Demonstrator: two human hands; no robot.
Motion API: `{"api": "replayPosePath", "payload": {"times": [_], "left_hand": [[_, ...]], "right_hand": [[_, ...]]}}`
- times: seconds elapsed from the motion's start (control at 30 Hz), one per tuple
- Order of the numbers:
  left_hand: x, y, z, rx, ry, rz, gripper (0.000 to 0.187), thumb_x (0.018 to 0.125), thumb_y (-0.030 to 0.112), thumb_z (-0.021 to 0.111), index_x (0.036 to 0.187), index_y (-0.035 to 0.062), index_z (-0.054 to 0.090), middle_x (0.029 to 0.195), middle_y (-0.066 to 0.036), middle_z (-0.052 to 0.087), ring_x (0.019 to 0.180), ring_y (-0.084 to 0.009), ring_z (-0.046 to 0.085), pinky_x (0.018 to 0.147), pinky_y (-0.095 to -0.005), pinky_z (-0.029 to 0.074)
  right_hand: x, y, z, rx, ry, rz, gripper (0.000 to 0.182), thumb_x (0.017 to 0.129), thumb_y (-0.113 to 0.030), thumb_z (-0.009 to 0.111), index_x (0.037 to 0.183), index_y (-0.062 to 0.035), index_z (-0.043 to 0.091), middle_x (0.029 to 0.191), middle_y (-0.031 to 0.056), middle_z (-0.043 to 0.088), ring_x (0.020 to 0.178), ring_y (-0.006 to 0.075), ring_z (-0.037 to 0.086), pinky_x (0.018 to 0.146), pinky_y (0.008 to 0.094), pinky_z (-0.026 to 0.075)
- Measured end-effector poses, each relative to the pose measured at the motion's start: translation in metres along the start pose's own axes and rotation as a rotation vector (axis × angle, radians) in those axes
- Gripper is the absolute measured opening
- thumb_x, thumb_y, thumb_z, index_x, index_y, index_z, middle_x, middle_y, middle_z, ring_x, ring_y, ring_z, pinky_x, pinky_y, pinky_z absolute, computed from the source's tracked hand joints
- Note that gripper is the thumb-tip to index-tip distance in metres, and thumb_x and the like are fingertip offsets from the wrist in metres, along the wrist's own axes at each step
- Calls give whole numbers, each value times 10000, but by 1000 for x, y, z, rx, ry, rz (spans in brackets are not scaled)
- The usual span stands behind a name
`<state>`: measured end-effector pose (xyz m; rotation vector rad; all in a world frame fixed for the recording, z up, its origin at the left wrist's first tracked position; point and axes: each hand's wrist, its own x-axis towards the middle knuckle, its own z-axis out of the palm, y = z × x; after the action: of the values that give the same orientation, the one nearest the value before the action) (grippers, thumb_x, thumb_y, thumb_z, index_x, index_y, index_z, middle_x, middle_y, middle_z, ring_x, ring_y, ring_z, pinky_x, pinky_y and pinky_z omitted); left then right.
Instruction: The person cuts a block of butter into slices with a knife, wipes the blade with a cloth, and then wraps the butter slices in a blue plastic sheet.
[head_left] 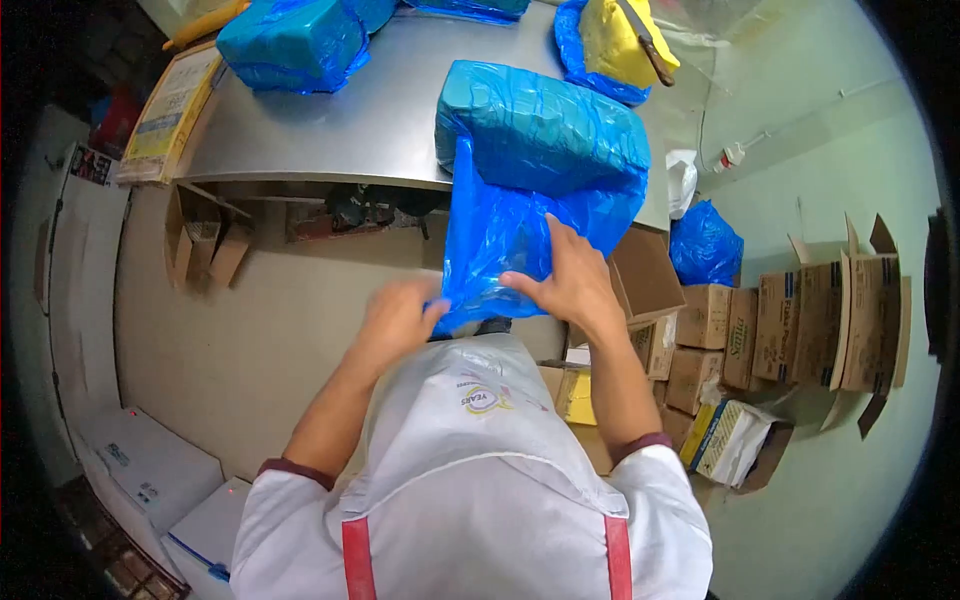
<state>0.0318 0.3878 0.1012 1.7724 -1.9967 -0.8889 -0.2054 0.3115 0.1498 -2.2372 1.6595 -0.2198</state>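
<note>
- Since it was the broadest support within reach, the steel table seemed to bear the weight, leaving both hands free for lighter handling.
- At its front edge sat the blue-wrapped block, probably set so near to keep its close side easy to get at; it lay beyond the fingertips of both hands, touched by neither.
- Behind it and to the right rested a yellow block, partly wrapped in blue (a knife lay on top, perhaps parked there to be out of the way).
- From the wrapped block's near side, loose blue plastic hung past the table edge toward the apron, spread wide, it appeared, because a hand was at either side.
- Over the right part of that plastic was the right hand, thumb and forefinger well apart, more as if flattening or steadying than gripping; the block was just ahead of the forefinger.
- By the plastic's lower left corner was the left hand, blurred; whether its fingers were pinched on the edge could not be told.
</note>
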Motion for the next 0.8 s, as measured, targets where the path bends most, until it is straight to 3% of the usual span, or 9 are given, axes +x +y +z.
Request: {"api": "replayPosePath", "payload": {"times": [0.07,0.13,0.17,0.23,0.37,0.57,0.63,0.7,0.8], "left_hand": [[37,41,-43,-71,429,305,381,819,218,682,1131,15,604,1053,-177,647,1002,-378,610,882,-430,479],[87,79,-65,69,476,614,516,811,234,693,1256,40,520,1254,-196,545,1158,-363,526,994,-439,409],[116,92,-67,262,439,673,699,774,331,733,1345,58,437,1359,-192,465,1257,-360,446,1047,-462,357],[182,90,-41,583,520,683,905,698,469,760,1422,116,346,1417,-179,414,1312,-359,392,1074,-493,320],[233,86,-38,705,390,620,974,623,595,747,1434,235,345,1416,-172,424,1312,-349,403,1051,-494,356],[280,94,-59,657,220,557,957,585,630,754,1399,263,409,1384,-126,469,1260,-333,468,970,-480,444],[282,101,-67,639,141,522,961,584,623,759,1403,263,405,1382,-120,471,1257,-323,473,959,-464,456],[281,105,-71,625,90,488,968,579,615,765,1405,263,403,1382,-118,472,1254,-315,477,949,-450,467],[282,98,-64,612,148,519,969,578,603,774,1406,261,402,1380,-121,475,1259,-325,473,962,-467,454]], "right_hand": [[12,3,6,-196,-66,39,766,715,-411,757,1258,37,455,1184,237,574,1104,364,565,878,472,474],[22,21,30,-441,-90,25,654,768,-364,711,1233,29,470,1103,204,627,1002,313,639,776,449,525],[25,32,45,-447,-101,65,550,787,-318,675,1187,18,504,1039,185,649,933,305,659,726,434,534],[38,60,69,-464,-103,141,352,825,-227,604,1097,-5,574,910,147,693,796,288,700,627,405,554],[25,74,60,-469,-114,-98,183,812,-151,533,844,-58,688,764,145,692,693,304,698,575,418,547],[-24,-11,-24,64,-297,-450,89,818,-129,605,904,-103,603,715,155,647,671,353,645,570,476,461],[-49,-13,-38,481,-248,-556,80,828,-98,596,907,-106,602,688,132,625,635,342,619,556,464,443],[-72,-22,-60,571,-39,-761,72,811,-73,626,881,-87,623,622,97,560,554,294,555,518,421,406],[-105,-5,-87,663,72,-813,76,785,-91,683,830,-43,645,575,57,467,504,215,450,484,353,322]]}}
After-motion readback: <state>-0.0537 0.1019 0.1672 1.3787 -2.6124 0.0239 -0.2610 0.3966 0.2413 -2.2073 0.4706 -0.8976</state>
